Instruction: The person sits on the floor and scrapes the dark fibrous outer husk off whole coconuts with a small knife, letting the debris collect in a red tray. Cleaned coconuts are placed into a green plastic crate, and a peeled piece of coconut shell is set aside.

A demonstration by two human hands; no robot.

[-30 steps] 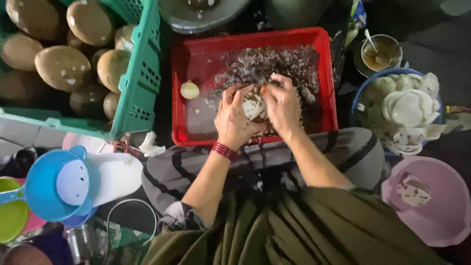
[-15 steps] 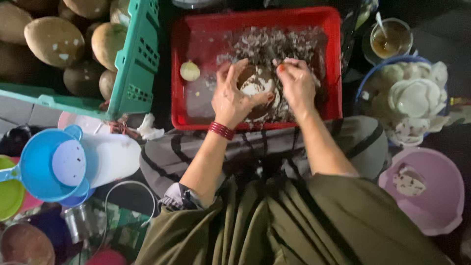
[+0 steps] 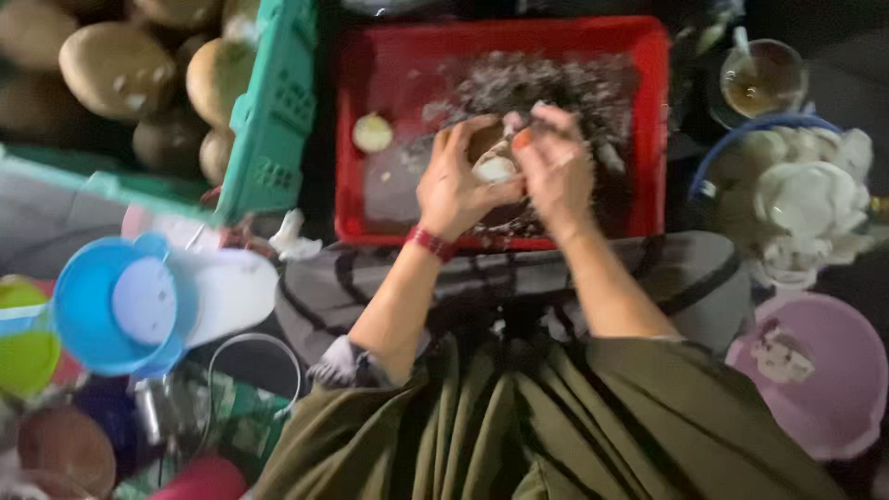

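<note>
Head view: since the earlier frame both hands are shifted slightly toward 12 o'clock over the red tray (image 3: 653,130). A pale round piece (image 3: 495,168) is gripped between the left hand (image 3: 456,185) and right hand (image 3: 556,171), fingers curled round it. Peelings are best kept inside the tray; a loose piece (image 3: 372,132) lies at 9 o'clock.

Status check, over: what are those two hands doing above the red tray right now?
Left hand and right hand both gripping a small pale round piece. Held over red tray, dark shavings beneath. Nothing blocking the hands.
</note>
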